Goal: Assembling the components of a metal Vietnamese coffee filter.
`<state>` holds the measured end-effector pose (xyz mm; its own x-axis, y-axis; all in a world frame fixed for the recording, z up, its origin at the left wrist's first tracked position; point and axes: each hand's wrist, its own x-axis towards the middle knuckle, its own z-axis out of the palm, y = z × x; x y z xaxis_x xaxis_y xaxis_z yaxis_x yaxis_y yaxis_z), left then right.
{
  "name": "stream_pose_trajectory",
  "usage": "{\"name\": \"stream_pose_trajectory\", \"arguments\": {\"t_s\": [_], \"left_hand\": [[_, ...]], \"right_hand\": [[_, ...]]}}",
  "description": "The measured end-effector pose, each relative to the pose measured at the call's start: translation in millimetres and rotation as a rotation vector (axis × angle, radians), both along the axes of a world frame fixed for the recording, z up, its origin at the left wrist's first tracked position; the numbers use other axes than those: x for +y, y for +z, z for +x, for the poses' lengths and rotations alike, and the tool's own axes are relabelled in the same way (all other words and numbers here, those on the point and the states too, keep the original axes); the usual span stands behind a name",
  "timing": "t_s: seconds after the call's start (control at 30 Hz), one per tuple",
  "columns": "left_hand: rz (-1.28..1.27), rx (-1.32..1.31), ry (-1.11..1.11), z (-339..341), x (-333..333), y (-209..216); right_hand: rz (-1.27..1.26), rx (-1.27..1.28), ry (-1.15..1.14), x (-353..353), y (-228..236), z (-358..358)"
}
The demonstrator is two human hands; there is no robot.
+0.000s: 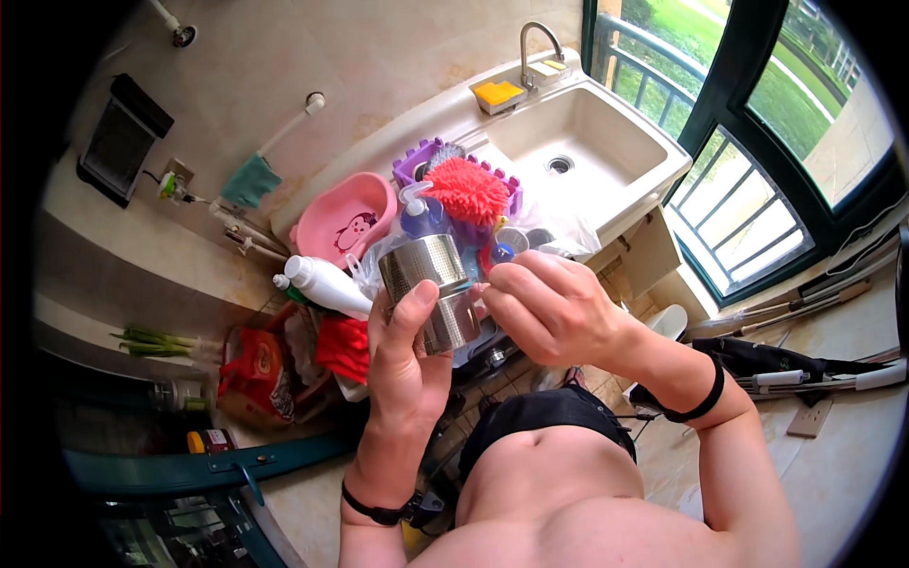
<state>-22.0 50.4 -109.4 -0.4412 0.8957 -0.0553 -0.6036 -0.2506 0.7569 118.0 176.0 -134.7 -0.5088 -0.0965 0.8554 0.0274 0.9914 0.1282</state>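
Note:
My left hand [407,355] is wrapped round a shiny metal cylinder [421,263], tilted, with a finely dimpled or perforated upper part and a smooth lower part. The thumb presses on its near side. Close against the cylinder's right side, my right hand [554,308] has its fingers curled into a pinch. Between those fingertips a small reddish and bluish bit shows, too small to name. Just behind the cylinder stand a violet pump bottle [423,218] and a purple basket [514,197] with a red shaggy cleaning mitt [466,189] on it.
A pink basin [346,224] and a white bottle [327,287] stand left of my hands. Beyond the basket is a white sink [606,128] with a curved faucet [542,28] and yellow sponge [499,92]. A cabinet door [653,251] hangs ajar; poles [805,308] line the right wall.

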Motion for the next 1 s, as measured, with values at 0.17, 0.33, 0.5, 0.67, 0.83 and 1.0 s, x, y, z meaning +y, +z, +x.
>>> {"name": "stream_pose_trajectory", "arguments": {"t_s": [0.17,0.33,0.5,0.67,0.83,1.0], "left_hand": [[0.015,0.016,-0.063,0.6,-2.9,-8.5],[0.035,0.068,-0.151,-1.7,-2.1,-7.3],[0.077,0.11,-0.124,-1.2,-5.0,-7.8],[0.119,0.156,-0.171,-4.8,-0.3,-16.8],[0.044,0.422,-0.169,-15.1,3.0,-30.2],[0.27,1.207,0.484,-5.7,14.2,-16.4]], "right_hand": [[-0.108,-0.003,-0.008,-0.6,1.9,6.1],[-0.4,0.057,0.069,-6.9,2.3,5.6],[-0.887,0.082,0.159,-23.4,18.7,12.6],[-1.09,-0.045,0.225,-21.0,20.2,22.2],[-0.794,0.064,0.074,-20.2,28.0,15.4],[-0.572,0.057,-0.014,-22.0,36.6,9.7]]}}
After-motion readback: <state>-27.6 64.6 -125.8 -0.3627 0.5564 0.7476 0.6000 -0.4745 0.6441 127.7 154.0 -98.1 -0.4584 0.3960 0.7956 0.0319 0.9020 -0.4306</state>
